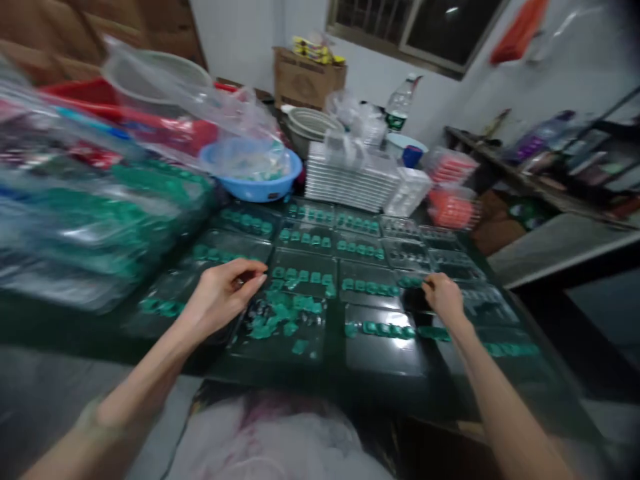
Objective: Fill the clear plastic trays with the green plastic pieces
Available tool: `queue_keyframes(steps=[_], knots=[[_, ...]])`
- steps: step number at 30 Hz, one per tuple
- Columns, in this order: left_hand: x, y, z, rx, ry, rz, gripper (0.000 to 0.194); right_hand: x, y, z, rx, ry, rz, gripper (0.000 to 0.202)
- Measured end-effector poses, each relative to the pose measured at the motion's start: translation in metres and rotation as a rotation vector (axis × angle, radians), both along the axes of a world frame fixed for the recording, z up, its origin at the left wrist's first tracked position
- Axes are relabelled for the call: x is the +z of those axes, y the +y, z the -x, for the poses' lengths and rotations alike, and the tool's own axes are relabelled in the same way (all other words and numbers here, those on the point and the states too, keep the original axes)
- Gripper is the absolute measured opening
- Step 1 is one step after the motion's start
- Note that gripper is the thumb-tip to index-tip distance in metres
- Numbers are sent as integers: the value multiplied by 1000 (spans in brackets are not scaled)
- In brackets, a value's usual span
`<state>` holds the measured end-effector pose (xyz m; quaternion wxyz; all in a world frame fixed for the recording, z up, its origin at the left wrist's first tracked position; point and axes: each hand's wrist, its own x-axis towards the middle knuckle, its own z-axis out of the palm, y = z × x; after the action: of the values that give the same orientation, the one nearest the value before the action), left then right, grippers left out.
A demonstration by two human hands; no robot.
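Observation:
My left hand (pixel 225 293) is over the left-middle trays, thumb and forefinger tips brought close in a pinch; anything between them is too small to make out. Just right of it, a clear plastic tray (pixel 250 350) bears a loose heap of green translucent pieces (pixel 283 310). My right hand (pixel 444 297) is closed in a pinch at the end of a row of green pieces (pixel 410 281); its fingertips hide what they grip. Between my hands, more clear trays (pixel 380 360) carry green pieces in neat rows (pixel 387 330).
A blue basin (pixel 257 190) and stacked clear trays (pixel 350 177) stand at the back. Bagged green pieces (pixel 100 220) pile up on the left. Further back are a cardboard box (pixel 305 80), a bottle (pixel 400 103) and tubs of orange items (pixel 453 207). A cluttered shelf (pixel 540 180) borders the right.

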<state>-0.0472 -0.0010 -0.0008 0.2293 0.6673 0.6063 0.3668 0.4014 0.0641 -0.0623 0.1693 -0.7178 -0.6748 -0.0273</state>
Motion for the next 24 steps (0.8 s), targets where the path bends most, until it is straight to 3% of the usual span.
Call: queue_keyframes(steps=[4,8,12,17,21,24], knots=[[-3,7,20,-107,247,12,23,0,1,-19,62,-27,33,24],[-5,12,15,-233,431,14,25,9,-9,-12,10,-71,-82,36],[-9,26,-1,-309,599,41,26,22,-23,31,95,-6,-57,35],[-14,39,-3,-304,613,80,10,32,-38,79,244,168,-67,34],[3,31,5,-253,545,62,14,45,-58,120,362,393,-96,27],[23,13,-4,-274,319,46,19,59,-80,163,496,557,-82,25]])
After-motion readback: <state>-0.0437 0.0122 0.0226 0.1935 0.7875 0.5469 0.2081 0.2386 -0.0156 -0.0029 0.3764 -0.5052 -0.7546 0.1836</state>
